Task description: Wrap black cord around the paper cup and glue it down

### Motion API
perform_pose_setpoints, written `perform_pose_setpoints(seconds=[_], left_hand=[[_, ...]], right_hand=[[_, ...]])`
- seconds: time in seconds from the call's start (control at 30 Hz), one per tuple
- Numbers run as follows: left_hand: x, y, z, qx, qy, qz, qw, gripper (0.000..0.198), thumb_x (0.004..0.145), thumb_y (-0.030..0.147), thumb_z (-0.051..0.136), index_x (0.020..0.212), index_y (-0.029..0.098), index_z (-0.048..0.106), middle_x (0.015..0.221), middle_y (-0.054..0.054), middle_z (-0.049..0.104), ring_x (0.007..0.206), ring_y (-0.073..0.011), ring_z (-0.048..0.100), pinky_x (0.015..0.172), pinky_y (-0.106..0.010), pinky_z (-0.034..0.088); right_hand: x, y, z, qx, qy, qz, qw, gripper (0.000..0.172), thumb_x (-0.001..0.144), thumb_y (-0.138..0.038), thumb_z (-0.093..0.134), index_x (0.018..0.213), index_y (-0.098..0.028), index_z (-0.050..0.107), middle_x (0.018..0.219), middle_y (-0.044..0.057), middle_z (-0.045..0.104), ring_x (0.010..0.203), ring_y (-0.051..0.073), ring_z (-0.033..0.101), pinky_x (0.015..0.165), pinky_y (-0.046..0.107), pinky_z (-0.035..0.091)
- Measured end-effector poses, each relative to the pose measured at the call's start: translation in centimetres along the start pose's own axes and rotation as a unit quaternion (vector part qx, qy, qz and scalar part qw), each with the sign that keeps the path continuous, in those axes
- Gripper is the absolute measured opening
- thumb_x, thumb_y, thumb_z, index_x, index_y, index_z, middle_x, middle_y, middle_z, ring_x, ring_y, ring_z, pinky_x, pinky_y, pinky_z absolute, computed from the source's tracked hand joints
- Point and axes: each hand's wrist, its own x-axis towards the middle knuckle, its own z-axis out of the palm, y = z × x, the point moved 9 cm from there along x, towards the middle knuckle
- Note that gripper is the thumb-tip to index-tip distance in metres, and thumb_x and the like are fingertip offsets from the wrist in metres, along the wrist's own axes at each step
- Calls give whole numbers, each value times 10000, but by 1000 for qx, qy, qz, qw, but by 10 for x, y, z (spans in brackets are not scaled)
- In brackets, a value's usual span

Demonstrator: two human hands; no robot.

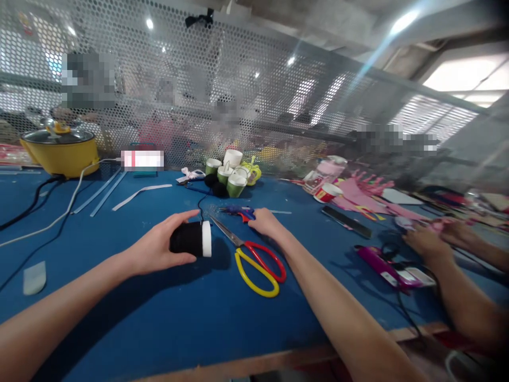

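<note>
My left hand (155, 244) is wrapped round a small black cup (186, 239) that lies on its side in the grip, its white rim facing right. A thin black strand runs from near the rim toward two black balls (217, 187). My right hand (265, 220) is closed on the back end of a blue tool with red parts, which looks like a glue gun (239, 212); its nozzle points left. Between my hands lie scissors (238, 243), blades slightly apart, with one red and one yellow handle loop.
Small green and white cups (237, 185) stand together at the back. A yellow electric pot (59, 151) is at far left, near white strips (139, 195). On the right are a dark phone-like slab (345, 221), a purple power strip (382, 268) and another person's hands (429, 244).
</note>
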Motion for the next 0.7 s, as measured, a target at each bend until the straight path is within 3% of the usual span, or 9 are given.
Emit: perform_pose_setpoints(seconds=[0.17, 0.33, 0.37, 0.43, 0.53, 0.7], left_hand=[[-3, 11, 4, 64, -29, 40, 997, 719, 713, 387, 625, 1343, 281, 296, 1138, -77, 528, 1006, -262, 509, 868, -383, 420], [-7, 17, 8, 95, -16, 89, 991, 691, 720, 386, 624, 1323, 252, 315, 1242, -81, 486, 1127, -278, 437, 957, -399, 353], [-7, 18, 10, 96, -18, 100, 990, 678, 726, 378, 621, 1318, 249, 317, 1239, -82, 487, 1123, -271, 442, 956, -395, 357], [-9, 19, 13, 103, -22, 117, 987, 658, 739, 360, 611, 1315, 249, 312, 1232, -88, 486, 1117, -266, 446, 951, -398, 362], [-9, 18, 16, 112, -26, 124, 986, 665, 750, 342, 606, 1326, 252, 286, 1243, -98, 465, 1127, -275, 432, 945, -415, 362], [-8, 16, 21, 108, -57, 103, 987, 715, 746, 338, 616, 1347, 277, 233, 1214, -102, 438, 1068, -267, 465, 894, -402, 404]], right_hand=[[-11, -5, -6, 91, 20, 11, 996, 164, 579, -92, 606, 630, -203, 497, 538, 3, 546, 590, 180, 553, 552, 297, 415], [-43, -46, -3, 224, -67, -5, 972, 38, 676, -149, 543, 692, -173, 516, 518, -30, 513, 479, 100, 503, 507, 255, 449], [-51, -55, 2, 253, -96, -3, 963, 33, 693, -169, 546, 685, -169, 514, 520, -28, 519, 476, 94, 509, 493, 242, 451], [-67, -70, 21, 362, -177, 38, 914, 69, 714, -183, 557, 672, -159, 508, 592, 4, 582, 527, 99, 568, 511, 228, 474], [-84, -86, 45, 432, -264, 73, 859, 70, 710, -150, 580, 747, -162, 523, 745, 26, 649, 584, 117, 626, 572, 251, 516], [-91, -103, 61, 458, -322, 50, 827, 53, 735, -121, 565, 779, -150, 560, 835, 43, 675, 683, 112, 650, 637, 216, 520]])
